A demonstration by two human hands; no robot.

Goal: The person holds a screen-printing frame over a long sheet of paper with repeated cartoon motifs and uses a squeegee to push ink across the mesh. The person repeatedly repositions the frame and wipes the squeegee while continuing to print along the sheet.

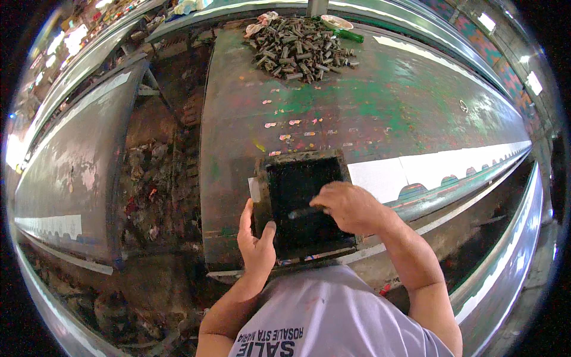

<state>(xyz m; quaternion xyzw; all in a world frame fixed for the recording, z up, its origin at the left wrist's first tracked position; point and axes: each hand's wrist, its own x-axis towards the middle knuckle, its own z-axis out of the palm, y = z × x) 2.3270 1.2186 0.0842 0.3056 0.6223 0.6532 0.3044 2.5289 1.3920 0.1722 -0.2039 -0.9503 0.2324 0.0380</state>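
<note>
A rectangular frame (264, 205) with worn wooden sides lies on the near edge of the long table, close to my body. A black sheet, perhaps a screen mesh (300, 184), fills it. My left hand (257, 244) grips the frame's left side, thumb on top and fingers along the outer edge. Over the right half of the black surface, my right hand (351, 208) is bent with its fingers closed. A small, blurred greyish thing shows at its fingertips, its kind unclear. A strip of white material (254, 189) sticks out beside the frame's left side.
The long table (238, 113) is stained green and dotted with small coloured print marks. At its far end lie a heap of short dark cylindrical pieces (300, 50), a green bottle (351, 37) and a pale dish (336, 22). White sheeting (380, 178) runs along the right edge. Another table (77, 160) stands left, past a littered gap.
</note>
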